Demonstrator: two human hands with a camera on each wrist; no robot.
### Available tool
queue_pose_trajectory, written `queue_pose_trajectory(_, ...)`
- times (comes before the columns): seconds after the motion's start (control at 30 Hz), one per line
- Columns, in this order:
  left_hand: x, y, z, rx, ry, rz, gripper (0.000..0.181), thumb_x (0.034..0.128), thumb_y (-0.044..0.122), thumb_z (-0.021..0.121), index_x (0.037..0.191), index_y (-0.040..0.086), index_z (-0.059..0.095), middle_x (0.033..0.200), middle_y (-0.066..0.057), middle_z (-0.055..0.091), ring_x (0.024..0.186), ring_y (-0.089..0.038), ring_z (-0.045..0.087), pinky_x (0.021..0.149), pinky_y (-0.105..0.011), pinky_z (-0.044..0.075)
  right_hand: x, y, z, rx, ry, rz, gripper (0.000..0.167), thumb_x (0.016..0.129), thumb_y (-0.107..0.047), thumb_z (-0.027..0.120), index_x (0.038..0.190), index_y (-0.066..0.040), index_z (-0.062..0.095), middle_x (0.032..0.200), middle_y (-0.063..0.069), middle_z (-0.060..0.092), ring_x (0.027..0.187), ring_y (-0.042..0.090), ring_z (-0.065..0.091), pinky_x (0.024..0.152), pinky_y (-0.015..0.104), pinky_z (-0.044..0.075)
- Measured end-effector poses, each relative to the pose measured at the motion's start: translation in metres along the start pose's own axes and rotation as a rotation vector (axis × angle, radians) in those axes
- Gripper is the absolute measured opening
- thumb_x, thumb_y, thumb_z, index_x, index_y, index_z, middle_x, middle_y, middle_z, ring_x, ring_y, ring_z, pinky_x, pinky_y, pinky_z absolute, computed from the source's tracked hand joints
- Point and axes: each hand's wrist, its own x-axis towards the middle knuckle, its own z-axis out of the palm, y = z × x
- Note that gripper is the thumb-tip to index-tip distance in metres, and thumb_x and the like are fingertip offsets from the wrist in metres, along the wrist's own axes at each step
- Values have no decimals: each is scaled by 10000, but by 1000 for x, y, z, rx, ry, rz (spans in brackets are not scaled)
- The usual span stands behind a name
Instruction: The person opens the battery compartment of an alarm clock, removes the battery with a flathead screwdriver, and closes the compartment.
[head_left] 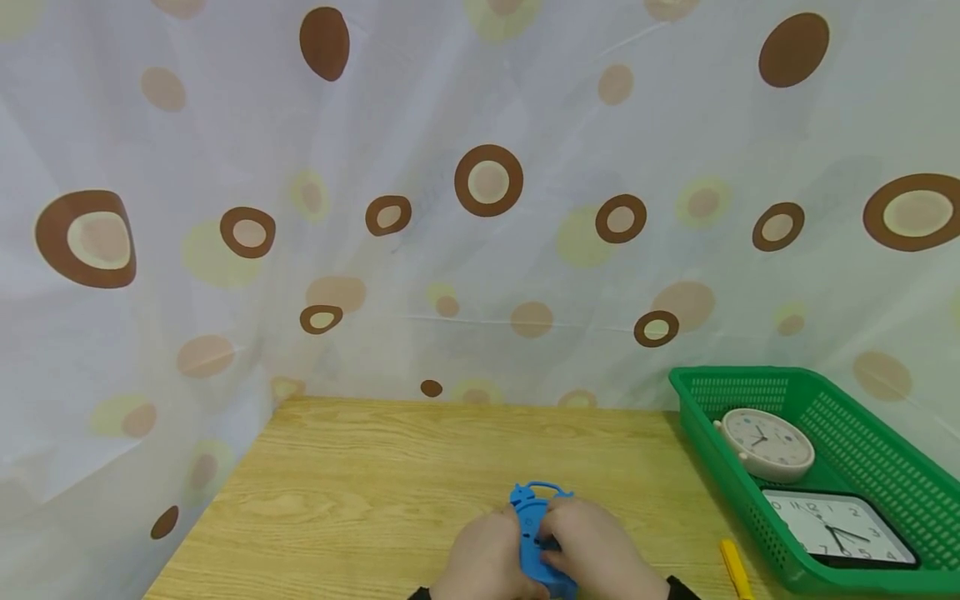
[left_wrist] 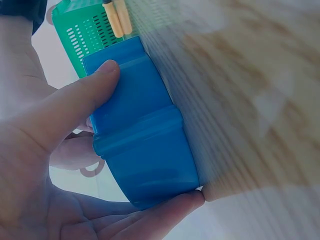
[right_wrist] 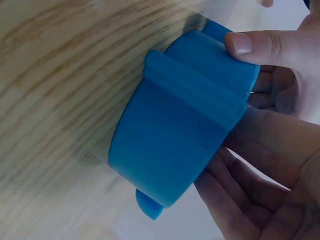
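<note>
A blue alarm clock with a thin arched handle on top stands between both hands over the table. The panel facing the head view has small dark marks. My left hand grips its left side; in the left wrist view the thumb lies near the clock's base and the fingers pass under the other end. My right hand has curled fingers and thumb against the marked panel, at its right part. In the right wrist view, the smooth side of the clock hides part of those fingertips.
At the right stands a green basket holding a round white clock and a black-framed rectangular clock. A yellow handled tool lies on the wooden table beside it. A spotted curtain hangs behind.
</note>
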Motion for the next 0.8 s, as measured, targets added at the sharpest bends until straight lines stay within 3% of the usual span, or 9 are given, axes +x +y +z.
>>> queue_pose_trajectory(0.2,2,0,1,-64,-15,-13,768,690,323,1004,1276,-38,662,1014,-131,733,855,-234,705,764,-337,620,-2,-4,4,-40,41,23,251,824,-88,883,641,-183,739,653,-116,580,612,16,458,584,230,426)
queue_pose_trajectory(0.47,2,1,0,-22,-11,-20,848,704,351,1005,1336,-69,627,992,-150,724,837,-262,701,741,-340,615,0,-7,2,33,15,117,267,849,-95,869,646,-184,720,603,-99,615,577,63,502,559,262,439)
queue_pose_trajectory(0.67,3,2,-1,-32,-44,-75,977,717,356,998,1443,-118,548,1076,-208,729,879,-311,706,767,-383,623,3,-2,4,87,10,107,244,894,-109,830,701,-183,701,647,-81,624,605,77,540,581,276,474)
queue_pose_trajectory(0.8,4,2,-1,-26,-39,-65,980,717,361,1001,1442,-119,550,1041,-197,732,838,-291,699,738,-366,616,4,1,4,124,19,82,266,914,-79,789,701,-181,667,642,-77,594,592,58,508,572,258,445)
